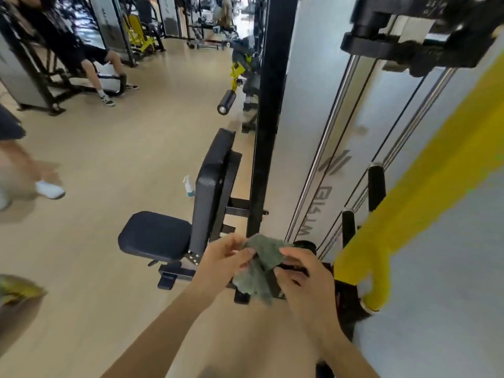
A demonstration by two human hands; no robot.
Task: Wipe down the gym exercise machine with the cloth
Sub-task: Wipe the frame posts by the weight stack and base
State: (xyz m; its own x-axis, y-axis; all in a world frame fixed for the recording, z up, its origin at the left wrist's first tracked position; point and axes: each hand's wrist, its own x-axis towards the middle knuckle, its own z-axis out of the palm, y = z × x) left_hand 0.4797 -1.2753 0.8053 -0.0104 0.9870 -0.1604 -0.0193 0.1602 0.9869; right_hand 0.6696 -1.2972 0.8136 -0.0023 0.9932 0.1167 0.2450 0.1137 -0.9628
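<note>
Black seat pad (155, 233), backrest (212, 186) left of both grips. Then left grip (223, 255) pinches green cloth (261, 271) top edge; cloth hangs bunched between grips, long axis vertical; right grip (305, 282) pinches its right side. Nearer backrest: left grip.

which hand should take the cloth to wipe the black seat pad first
Probably the left. Both hands pinch the cloth, but the left hand sits on the side of the seat pad, just beside the backrest; the right hand is over by the yellow bar and would have to cross over.
</note>
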